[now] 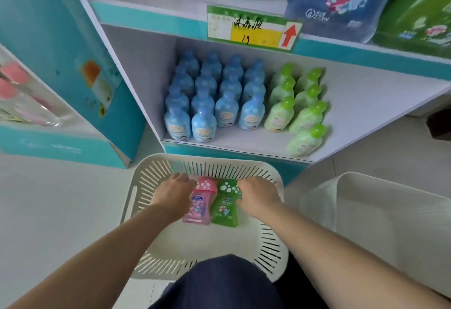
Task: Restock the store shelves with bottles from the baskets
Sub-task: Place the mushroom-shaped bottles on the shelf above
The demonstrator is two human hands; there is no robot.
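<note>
i'm at the pickup step: 2 bottles lie in the basket, the pink bottle at 9 o'clock of the green bottle. my right hand curls round the green cap. my left hand touches the pink cap; whether it grips, i cannot tell. next i should lift both to the shelf at 12 o'clock, where there is room at 3 o'clock of the pale green bottles.

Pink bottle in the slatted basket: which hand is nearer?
Left. The left hand sits against the left side of the pink bottle, by its cap. The right hand is beyond the green bottle, which lies between them.
</note>
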